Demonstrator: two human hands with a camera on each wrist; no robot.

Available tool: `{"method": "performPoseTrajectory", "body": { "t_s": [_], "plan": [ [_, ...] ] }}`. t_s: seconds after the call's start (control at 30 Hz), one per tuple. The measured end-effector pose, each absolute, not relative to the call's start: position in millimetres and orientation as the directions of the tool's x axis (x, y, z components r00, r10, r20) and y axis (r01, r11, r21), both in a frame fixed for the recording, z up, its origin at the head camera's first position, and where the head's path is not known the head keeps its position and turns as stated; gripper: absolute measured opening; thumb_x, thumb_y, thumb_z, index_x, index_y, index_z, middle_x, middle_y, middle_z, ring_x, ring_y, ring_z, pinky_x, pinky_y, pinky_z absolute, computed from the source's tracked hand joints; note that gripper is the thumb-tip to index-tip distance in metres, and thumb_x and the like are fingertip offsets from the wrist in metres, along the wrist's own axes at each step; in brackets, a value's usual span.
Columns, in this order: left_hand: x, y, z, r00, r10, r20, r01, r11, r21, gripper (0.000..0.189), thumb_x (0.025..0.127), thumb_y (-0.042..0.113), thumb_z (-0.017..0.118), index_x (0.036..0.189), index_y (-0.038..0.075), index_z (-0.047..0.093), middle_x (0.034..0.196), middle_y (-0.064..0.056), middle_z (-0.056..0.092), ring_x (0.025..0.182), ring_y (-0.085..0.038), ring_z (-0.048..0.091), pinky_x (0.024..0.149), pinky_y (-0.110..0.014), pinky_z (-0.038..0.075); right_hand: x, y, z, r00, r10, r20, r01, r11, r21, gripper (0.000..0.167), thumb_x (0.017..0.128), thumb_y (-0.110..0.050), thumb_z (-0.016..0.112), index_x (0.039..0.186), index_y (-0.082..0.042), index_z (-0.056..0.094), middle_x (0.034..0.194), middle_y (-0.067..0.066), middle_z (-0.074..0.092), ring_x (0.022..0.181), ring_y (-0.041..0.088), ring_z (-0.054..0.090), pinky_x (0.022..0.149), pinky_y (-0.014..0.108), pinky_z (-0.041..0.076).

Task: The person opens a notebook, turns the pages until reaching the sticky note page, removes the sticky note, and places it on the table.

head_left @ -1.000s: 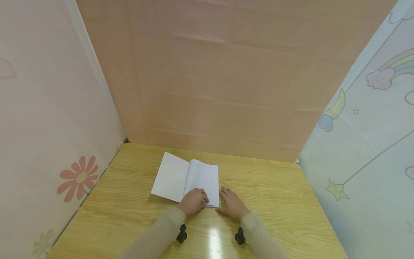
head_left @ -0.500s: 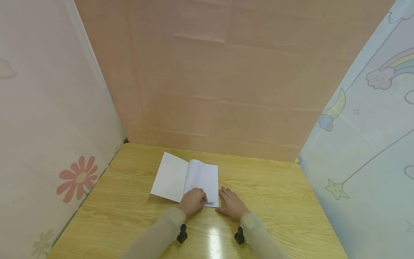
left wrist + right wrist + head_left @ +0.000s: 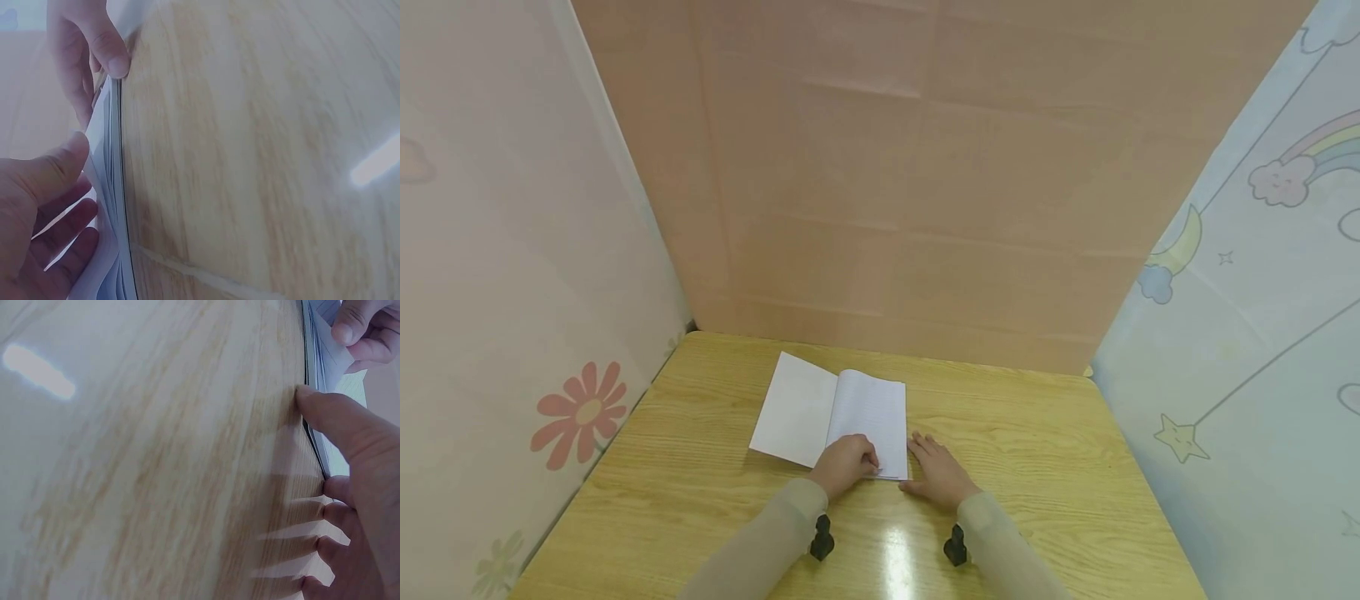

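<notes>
An open notebook [image 3: 870, 412] lies on the table, its blank white cover side [image 3: 795, 410] spread to the left and a stack of lined pages on the right. My left hand [image 3: 842, 464] is over the near part of the pages. In the right wrist view, that hand's thumb and index finger pinch a lifted page [image 3: 333, 353] at its edge. My right hand [image 3: 942, 477] has its fingers spread on the table, with thumb and fingertips touching the notebook's near right corner. Page edges [image 3: 111, 150] fan slightly apart in the left wrist view.
The wooden table [image 3: 1037, 442] shows a bright reflection near its front. A tan cloth [image 3: 895, 208] hangs behind it. Patterned sheets stand along the left [image 3: 512, 250] and right [image 3: 1247, 350] sides.
My left hand has shifted slightly left, and the raised page edge near its fingertips now sits lower. My right hand and the notebook have stayed in place.
</notes>
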State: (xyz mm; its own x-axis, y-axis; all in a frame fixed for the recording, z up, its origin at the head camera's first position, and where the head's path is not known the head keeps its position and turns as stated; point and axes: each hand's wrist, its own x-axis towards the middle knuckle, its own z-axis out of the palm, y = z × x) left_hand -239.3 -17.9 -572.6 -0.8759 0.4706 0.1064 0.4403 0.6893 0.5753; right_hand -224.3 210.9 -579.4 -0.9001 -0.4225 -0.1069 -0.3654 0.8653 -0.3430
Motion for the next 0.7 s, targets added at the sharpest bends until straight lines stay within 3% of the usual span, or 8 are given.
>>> {"method": "performPoseTrajectory", "body": {
  "t_s": [0.2,0.37,0.5,0.7],
  "plan": [
    [-240.2,-16.7,-573.2,-0.873,0.477,0.101,0.442,0.687,0.576,0.004,0.084,0.019,0.075,0.086,0.020,0.071,0.083,0.010,0.065,0.077,-0.004,0.059,0.072,-0.024,0.051,-223.8,211.2,-579.0,-0.898,-0.428,-0.103,-0.373,0.863,-0.340,0.083,0.086,-0.051,0.066,0.146,0.000,0.038,0.155,0.020,0.030,0.142,0.042,0.028,0.112,0.058,0.028],
    [-238.9,-15.6,-571.1,-0.870,0.485,0.087,0.438,0.680,0.588,0.021,0.090,0.012,0.068,0.108,0.022,0.069,0.092,0.006,0.069,0.083,-0.006,0.061,0.075,-0.028,0.052,-224.3,211.4,-579.7,-0.899,-0.428,-0.098,-0.374,0.864,-0.338,0.083,0.086,-0.051,0.067,0.146,-0.001,0.039,0.155,0.020,0.031,0.141,0.043,0.029,0.111,0.059,0.029],
    [-238.5,-16.0,-569.6,-0.867,0.490,0.087,0.440,0.674,0.593,0.021,0.091,0.008,0.065,0.105,0.023,0.072,0.097,0.006,0.070,0.088,-0.007,0.062,0.079,-0.029,0.053,-224.4,211.3,-579.6,-0.899,-0.428,-0.093,-0.375,0.862,-0.340,0.083,0.086,-0.051,0.067,0.145,0.000,0.039,0.155,0.020,0.031,0.141,0.043,0.029,0.111,0.059,0.029],
    [-239.9,-19.7,-568.2,-0.876,0.470,0.105,0.426,0.655,0.625,0.016,0.091,0.004,0.063,0.099,0.014,0.074,0.104,0.000,0.071,0.100,-0.016,0.065,0.084,-0.032,0.053,-223.7,211.2,-579.2,-0.900,-0.425,-0.097,-0.370,0.863,-0.344,0.084,0.086,-0.051,0.066,0.146,0.000,0.038,0.155,0.020,0.029,0.142,0.042,0.028,0.112,0.058,0.028]
  ]
}}
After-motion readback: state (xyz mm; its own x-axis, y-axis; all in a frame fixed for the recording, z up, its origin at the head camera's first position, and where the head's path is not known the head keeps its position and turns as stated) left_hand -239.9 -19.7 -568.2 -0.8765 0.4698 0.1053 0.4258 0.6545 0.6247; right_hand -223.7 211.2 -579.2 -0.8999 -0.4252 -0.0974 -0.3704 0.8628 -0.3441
